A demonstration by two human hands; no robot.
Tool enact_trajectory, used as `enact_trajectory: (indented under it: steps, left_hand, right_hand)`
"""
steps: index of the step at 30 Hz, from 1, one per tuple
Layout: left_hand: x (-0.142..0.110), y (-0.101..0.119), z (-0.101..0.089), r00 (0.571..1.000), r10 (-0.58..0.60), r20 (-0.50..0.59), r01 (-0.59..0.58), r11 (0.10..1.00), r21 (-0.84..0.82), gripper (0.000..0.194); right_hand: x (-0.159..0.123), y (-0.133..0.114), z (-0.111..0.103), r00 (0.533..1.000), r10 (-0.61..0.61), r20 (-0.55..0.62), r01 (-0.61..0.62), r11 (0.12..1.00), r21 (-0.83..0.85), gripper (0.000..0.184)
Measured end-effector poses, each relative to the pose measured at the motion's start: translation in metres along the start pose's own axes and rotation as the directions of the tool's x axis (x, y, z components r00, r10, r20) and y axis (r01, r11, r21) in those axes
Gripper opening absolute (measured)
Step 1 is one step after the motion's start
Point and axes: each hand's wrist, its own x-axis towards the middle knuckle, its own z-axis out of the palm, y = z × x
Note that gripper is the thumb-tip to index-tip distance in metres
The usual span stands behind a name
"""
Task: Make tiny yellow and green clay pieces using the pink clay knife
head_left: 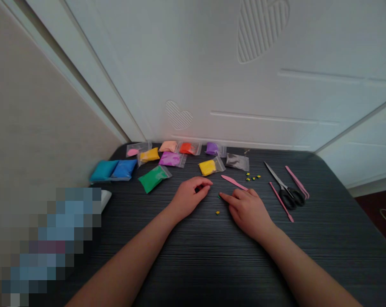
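My right hand (248,209) has its index finger stretched out, its tip on a tiny green piece (219,196) that looks like modelling clay. The other fingers are curled in under the palm. Opposite, my left hand (190,197) rests on the dark table with fingers loosely curved; a gap shows between thumb and index finger, and nothing is visible in it. A small yellow-and-green clay piece (217,212) lies just below the right fingertip. Beyond the right hand lie a pink plastic modelling knife (233,182) and several small yellow-and-green pieces (253,178).
Black-handled scissors (284,187), a thin pink tool (280,201) and pink tweezers (297,181) lie at the right. Bags of coloured clay, including green (153,179), yellow (207,167) and blue (124,169), line the back and left. A white panel (193,76) rises behind the table.
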Motion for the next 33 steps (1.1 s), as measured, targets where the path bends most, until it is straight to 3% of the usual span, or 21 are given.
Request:
enact_trajectory:
  steps: [6, 11, 26, 33]
  left_hand:
    - [0.001, 0.0, 0.006, 0.978, 0.194, 0.07, -0.203, 0.967, 0.154, 0.019]
    - [0.002, 0.002, 0.01, 0.964, 0.234, 0.128, -0.259, 0.936, 0.239, 0.019]
    - [-0.002, 0.009, 0.017, 0.965, 0.25, 0.083, -0.263, 0.901, 0.345, 0.017]
    - [0.0, 0.009, 0.02, 0.966, 0.234, 0.111, -0.259, 0.891, 0.372, 0.018]
  right_hand:
    - [0.005, 0.009, 0.0, 0.989, 0.078, -0.126, -0.069, 0.995, 0.078, 0.031]
    - [0.009, 0.024, 0.002, 0.944, 0.218, -0.247, -0.203, 0.976, 0.082, 0.026]
    - [0.011, 0.026, 0.004, 0.951, 0.232, -0.203, -0.222, 0.972, 0.071, 0.026]
    - [0.01, 0.029, 0.004, 0.956, 0.234, -0.174, -0.218, 0.97, 0.107, 0.027]
